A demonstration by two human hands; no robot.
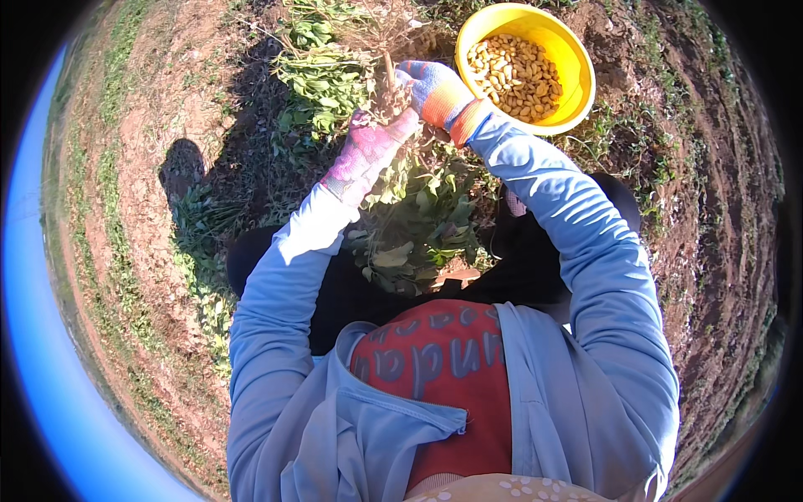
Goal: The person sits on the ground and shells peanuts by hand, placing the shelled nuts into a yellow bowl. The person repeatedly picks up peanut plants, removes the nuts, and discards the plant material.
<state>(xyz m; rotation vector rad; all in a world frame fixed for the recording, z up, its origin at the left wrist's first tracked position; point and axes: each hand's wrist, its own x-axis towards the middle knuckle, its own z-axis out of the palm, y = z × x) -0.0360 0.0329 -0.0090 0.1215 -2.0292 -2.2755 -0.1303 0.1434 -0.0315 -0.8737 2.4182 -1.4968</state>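
My left hand, in a pink patterned glove, grips the leafy stems of an uprooted peanut plant just below its roots. Against the root end rests my right hand, in a blue and orange knitted glove, its fingers curled at the stem; whether a pod is between them is hidden. The plant's leaves hang down between my knees. Right of my right hand stands a yellow plastic bucket, partly filled with peanuts in their shells.
Pulled green plants lie on the soil beyond my left hand, and more leafy plants lie in shadow to the left. Rows of low weeds run across the reddish soil on both sides. My bent knees flank the hanging leaves.
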